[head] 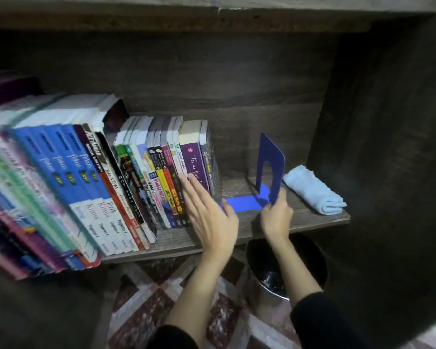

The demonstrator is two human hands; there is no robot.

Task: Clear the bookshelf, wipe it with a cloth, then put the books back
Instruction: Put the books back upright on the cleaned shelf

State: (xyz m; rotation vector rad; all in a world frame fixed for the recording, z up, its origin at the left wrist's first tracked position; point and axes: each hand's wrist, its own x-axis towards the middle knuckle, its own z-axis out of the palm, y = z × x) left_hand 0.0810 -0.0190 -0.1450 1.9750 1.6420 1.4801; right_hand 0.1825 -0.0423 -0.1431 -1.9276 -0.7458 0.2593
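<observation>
blue bk spines (81, 177): "fokus", "kimia"; purple spine (194, 163): "terima"; yellow spine (159, 188): "bahasa".

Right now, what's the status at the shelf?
Left hand flat against books. Right hand grips blue bookend. Cloth folded, right end of shelf.

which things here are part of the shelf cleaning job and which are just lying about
Part of the job:
- books, left hand flat against them
- shelf
- folded cloth
- bookend, gripped by the right hand

Just lying about:
- bin under the shelf
- floor
</observation>
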